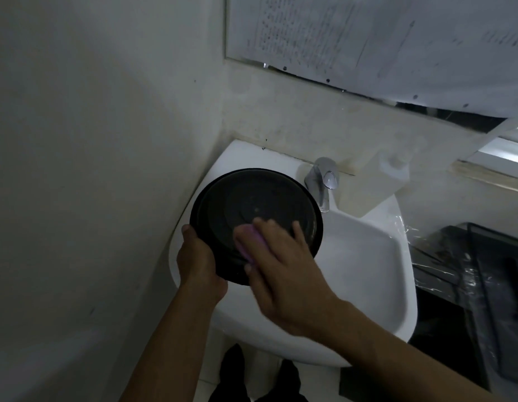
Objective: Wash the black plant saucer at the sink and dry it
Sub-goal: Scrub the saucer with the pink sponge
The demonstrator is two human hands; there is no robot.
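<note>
A small white sink [368, 256] sits in the corner of a dim washroom, and the black saucer [252, 204] is held tilted above its left rim, not resting in the bowl. The left hand [198, 256] grips the saucer's near-left edge from below, while the right hand [284, 271], fingers spread fairly flat and blurred, presses a pink sponge [250, 242] against its face. With one hand carrying a likely wet saucer, a hard push from the sponge could twist it loose, dropping it against the sink or floor. The chrome tap [324, 178] stands just right of the saucer, close enough to knock. A pale bottle [394, 166] stands behind it, papers [368, 39] hang above, and a black rack [469, 271] sits to the right.
</note>
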